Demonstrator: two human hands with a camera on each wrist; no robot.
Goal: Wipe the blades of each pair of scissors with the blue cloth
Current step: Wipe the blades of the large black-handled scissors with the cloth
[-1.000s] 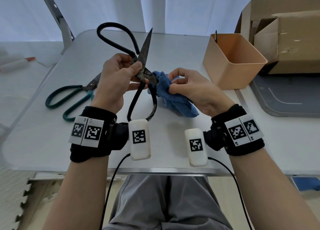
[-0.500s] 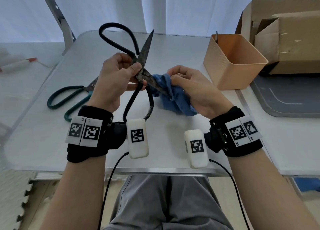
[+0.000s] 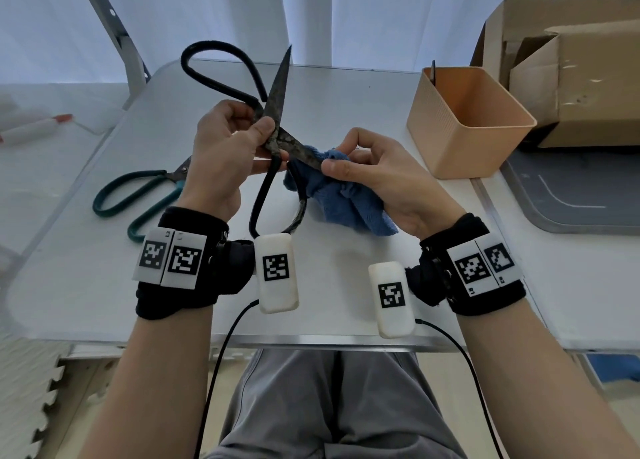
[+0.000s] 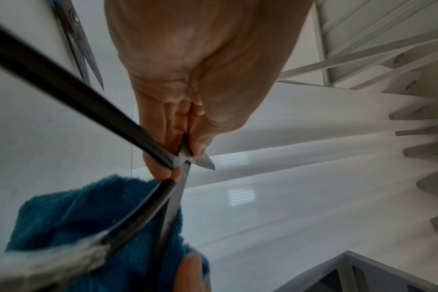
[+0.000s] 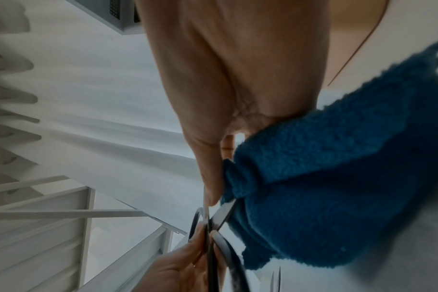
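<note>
Wiping one blade is the step now. The left hand (image 3: 225,153) grips the black scissors (image 3: 273,126) at the pivot, held spread wide above the table (image 3: 346,88). The right hand (image 3: 377,174) pinches the blue cloth (image 3: 346,199) round the blade pointing to four o'clock. Next it probably slides to the tip. The green scissors (image 3: 138,195) wait at nine o'clock.

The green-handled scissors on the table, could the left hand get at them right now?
Probably not yet: the left hand grips the black scissors. The green-handled scissors lie uncovered beside it.
</note>
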